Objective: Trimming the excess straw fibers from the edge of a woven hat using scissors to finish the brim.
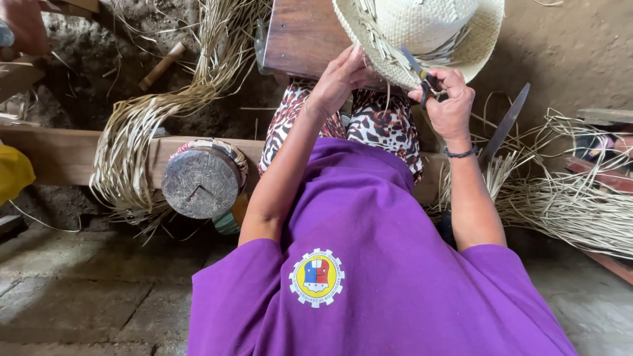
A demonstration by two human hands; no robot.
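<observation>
Head view, left to right: long bundle of straw strips (142, 125) draped over a wooden beam (59, 155) at far left, curving up toward the top. Just right of it, a round wooden block (201, 181) with a scratched flat face sits against the beam. Person in a purple shirt (369, 264) and leopard-print trousers (382, 125) sits mid-frame. Left hand (339, 79) rests fingers-together, flat against the underside of a woven straw hat (422, 33), steadying its brim (loose strip ends stick out there). Hat sits top centre, against a wooden board (300, 33). Right hand (448, 102) is closed around the handles of scissors (419, 72), blades at the brim edge. Long knife (504, 125) lies right of that wrist, more loose straw (567, 198) far right.
</observation>
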